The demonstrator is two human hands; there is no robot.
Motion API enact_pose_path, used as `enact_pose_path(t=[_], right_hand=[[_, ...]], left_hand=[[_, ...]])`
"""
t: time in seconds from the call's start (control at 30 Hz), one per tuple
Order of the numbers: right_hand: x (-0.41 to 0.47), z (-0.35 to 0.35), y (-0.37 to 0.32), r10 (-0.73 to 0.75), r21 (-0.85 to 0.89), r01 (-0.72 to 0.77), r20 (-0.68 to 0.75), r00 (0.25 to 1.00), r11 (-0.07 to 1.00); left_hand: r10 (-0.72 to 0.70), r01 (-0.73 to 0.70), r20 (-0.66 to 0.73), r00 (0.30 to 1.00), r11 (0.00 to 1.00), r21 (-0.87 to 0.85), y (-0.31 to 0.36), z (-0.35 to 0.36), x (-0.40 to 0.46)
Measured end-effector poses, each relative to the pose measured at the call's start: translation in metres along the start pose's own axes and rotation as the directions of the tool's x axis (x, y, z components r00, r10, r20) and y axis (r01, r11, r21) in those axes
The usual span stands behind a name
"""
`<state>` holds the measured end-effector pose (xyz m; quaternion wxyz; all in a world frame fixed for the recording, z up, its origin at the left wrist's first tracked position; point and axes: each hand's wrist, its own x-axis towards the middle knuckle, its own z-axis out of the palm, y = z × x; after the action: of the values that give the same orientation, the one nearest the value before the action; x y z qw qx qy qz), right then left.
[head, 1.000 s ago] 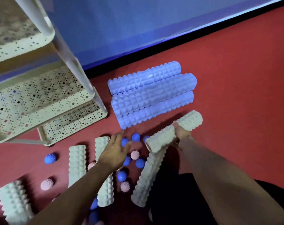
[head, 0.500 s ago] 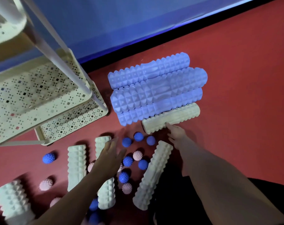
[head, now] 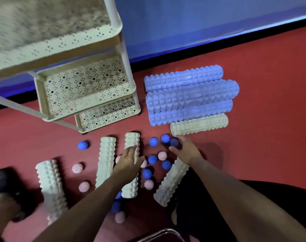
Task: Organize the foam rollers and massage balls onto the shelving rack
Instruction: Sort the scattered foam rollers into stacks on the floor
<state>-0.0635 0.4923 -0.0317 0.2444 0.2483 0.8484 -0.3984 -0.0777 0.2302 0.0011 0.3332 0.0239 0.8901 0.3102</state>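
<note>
Forearms reach out from the bottom edge over a red floor [head: 264, 81]. The left hand [head: 129, 161] is laid with fingers extended on a cream foam roller [head: 132, 143]; whether that roller is gripped cannot be told. The right hand [head: 187, 151] is spread with fingers loosely curved over a dark blue spiky ball [head: 174, 142], touching it, though no closed grip is seen. Around the hands, blue and pink spiky massage balls [head: 152, 159] are scattered among four cream rollers lying lengthwise. Farther out, a fifth cream roller [head: 199, 125] is set crosswise just beside three lavender foam rollers [head: 190, 95], which are lined up side by side and touching. At far left, the cream perforated shelving rack [head: 89, 95] is seen with bare tiers, before a blue wall [head: 201, 18].
</note>
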Motion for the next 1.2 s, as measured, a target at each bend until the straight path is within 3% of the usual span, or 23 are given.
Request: enact_pose_path(t=[0.37, 0.53, 0.67, 0.8, 1.03, 1.2], right_hand=[[-0.087, 0.143, -0.076, -0.136, -0.019, 0.142, 0.204, 0.970, 0.990], [-0.102, 0.200, -0.102, -0.170, -0.027, 0.184, 0.278, 0.945, 0.982], [-0.101, 0.222, -0.133, -0.240, -0.149, 0.304, 0.340, 0.909, 0.941], [-0.094, 0.235, -0.146, -0.262, -0.241, 0.365, 0.372, 0.891, 0.899], [-0.089, 0.253, -0.154, -0.216, -0.308, 0.361, 0.416, 0.883, 0.880], [-0.089, 0.258, -0.156, -0.179, -0.315, 0.352, 0.467, 0.866, 0.882]], left_hand=[[-0.294, 0.285, -0.092, 0.951, 0.953, -0.100, -0.136, -0.030, -0.088], [-0.586, 0.525, -0.203, 0.785, 0.802, -0.283, -0.208, -0.053, -0.098], [-0.685, 0.577, -0.280, 0.672, 0.722, -0.382, -0.265, -0.068, -0.091], [-0.742, 0.596, -0.251, 0.622, 0.656, -0.462, -0.315, -0.075, -0.087], [-0.741, 0.554, -0.151, 0.654, 0.605, -0.572, -0.370, -0.075, -0.075], [-0.768, 0.585, -0.051, 0.638, 0.526, -0.618, -0.386, -0.070, -0.069]])
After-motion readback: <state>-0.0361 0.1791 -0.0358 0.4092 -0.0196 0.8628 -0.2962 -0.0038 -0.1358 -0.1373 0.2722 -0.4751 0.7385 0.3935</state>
